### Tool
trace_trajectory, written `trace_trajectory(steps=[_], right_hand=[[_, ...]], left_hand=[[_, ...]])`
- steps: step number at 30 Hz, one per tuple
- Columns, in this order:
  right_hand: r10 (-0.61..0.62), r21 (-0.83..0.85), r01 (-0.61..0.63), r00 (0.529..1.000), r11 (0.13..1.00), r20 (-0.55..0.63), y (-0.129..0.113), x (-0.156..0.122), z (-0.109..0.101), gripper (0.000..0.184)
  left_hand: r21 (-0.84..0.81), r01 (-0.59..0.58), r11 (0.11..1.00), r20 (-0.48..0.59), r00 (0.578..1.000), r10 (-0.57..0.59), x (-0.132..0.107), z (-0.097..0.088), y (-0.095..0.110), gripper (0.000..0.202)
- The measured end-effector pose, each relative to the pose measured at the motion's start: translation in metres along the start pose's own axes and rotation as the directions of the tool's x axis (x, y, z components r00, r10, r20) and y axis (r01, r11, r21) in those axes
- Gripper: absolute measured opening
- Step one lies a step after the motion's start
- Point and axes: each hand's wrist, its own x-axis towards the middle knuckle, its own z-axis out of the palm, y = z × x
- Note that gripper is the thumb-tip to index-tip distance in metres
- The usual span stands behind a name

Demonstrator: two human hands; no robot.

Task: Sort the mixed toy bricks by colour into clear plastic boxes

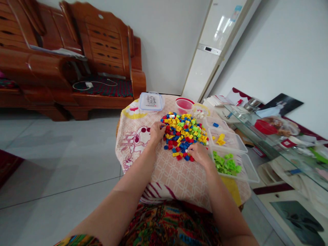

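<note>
A heap of small toy building bricks (179, 130) in yellow, red, blue, green and white lies on the cloth-covered round table (169, 174). At the heap's left edge is my left hand (156, 132), its fingers curled together beside red and blue bricks; what they hold, if anything, is hidden. My right hand (200, 153) is at the heap's near right side, with thumb and fingers closed at a small white brick (187, 151). Right of the heap, a clear container (252, 169) holds bright green bricks (227, 163). Another has yellow bricks (220, 139), and one farther back a blue brick (215, 125).
A pink tub (184, 104) and a clear tub with white bricks (200, 113) stand at the back. A blue-edged lid (150, 101) lies back left. A cluttered glass shelf (276, 147) borders the table's right. Wooden seats (102, 44) stand beyond, left.
</note>
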Motion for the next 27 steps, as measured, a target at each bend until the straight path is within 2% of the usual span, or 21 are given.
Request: trace_trajectory(steps=[3, 6, 8, 11, 15, 19, 23, 25, 27], right_hand=[[-0.021, 0.057, 0.023, 0.999, 0.998, -0.039, 0.004, 0.001, 0.006, 0.021], [0.037, 0.289, -0.012, 0.996, 0.957, -0.08, 0.011, 0.001, 0.01, 0.02], [0.139, 0.51, -0.091, 0.989, 0.855, -0.057, 0.015, -0.002, 0.013, 0.02], [0.286, 0.756, -0.181, 0.958, 0.629, -0.009, 0.016, -0.005, 0.016, 0.023], [0.42, 0.901, -0.152, 0.907, 0.407, -0.036, 0.012, -0.004, 0.014, 0.028], [0.479, 0.955, -0.101, 0.877, 0.278, -0.046, 0.009, 0.01, 0.007, 0.027], [0.487, 0.971, -0.033, 0.869, 0.238, -0.09, 0.012, 0.038, 0.001, 0.019], [0.461, 0.945, 0.004, 0.872, 0.328, -0.164, 0.015, 0.058, -0.004, 0.018], [0.398, 0.882, 0.062, 0.876, 0.466, -0.271, 0.021, 0.08, -0.014, 0.018]], left_hand=[[0.006, 0.0, 1.0, -0.001, 1.0, 0.0, 0.001, 0.001, -0.001, 0.026], [0.011, 0.001, 1.0, -0.002, 1.0, -0.001, 0.002, 0.001, -0.001, 0.026], [0.01, 0.0, 1.0, 0.002, 1.0, 0.0, 0.002, 0.001, -0.001, 0.026], [0.012, 0.009, 1.0, 0.004, 1.0, -0.009, 0.002, 0.001, 0.0, 0.026], [0.018, 0.015, 1.0, -0.003, 1.0, -0.015, 0.001, 0.0, 0.001, 0.025], [0.012, 0.006, 1.0, -0.003, 1.0, -0.006, 0.001, 0.0, 0.001, 0.025], [0.002, 0.011, 1.0, 0.006, 1.0, -0.011, 0.002, -0.001, 0.0, 0.024], [-0.004, 0.009, 1.0, 0.005, 1.0, -0.009, 0.002, -0.001, 0.0, 0.023], [-0.007, -0.003, 1.0, 0.0, 1.0, 0.003, 0.002, -0.001, -0.001, 0.023]])
